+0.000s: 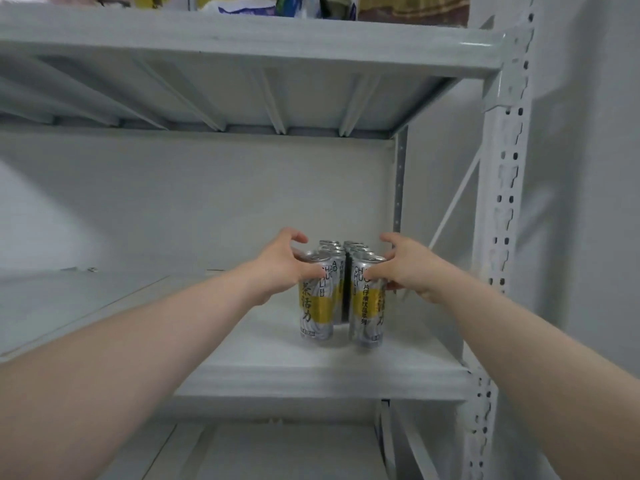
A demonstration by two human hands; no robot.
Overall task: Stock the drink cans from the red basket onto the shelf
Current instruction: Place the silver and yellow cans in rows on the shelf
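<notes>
Two rows of drink cans (pixel 341 249) stand side by side on the white metal shelf (pixel 311 375), towards its right end and running from near to far. Only the two nearest show their silver and yellow sides. Those behind show just their rims, so the number is hard to make out. The left hand (pixel 282 263) holds the left front can (pixel 316 306) near its top, with the thumb lying across the near side and the fingers curled over the far left side. The uppermost fingers hook above the rim, and whether they touch it cannot be told. The right hand (pixel 407 266) holds the right front can (pixel 367 313) the same way, thumb across the printed face, lower fingers wrapped round the right side and upper fingers bent over the top. The two front cans stand upright, just beside each other with a thin dark gap between. Both forearms run out of the bottom corners. Above, the upper shelf (pixel 242 43) carries packets (pixel 242 5) cut off by the top edge and too blurred to identify. A holed post (pixel 502 202) rises on the right, and a lower level (pixel 277 452) is partly seen below.
</notes>
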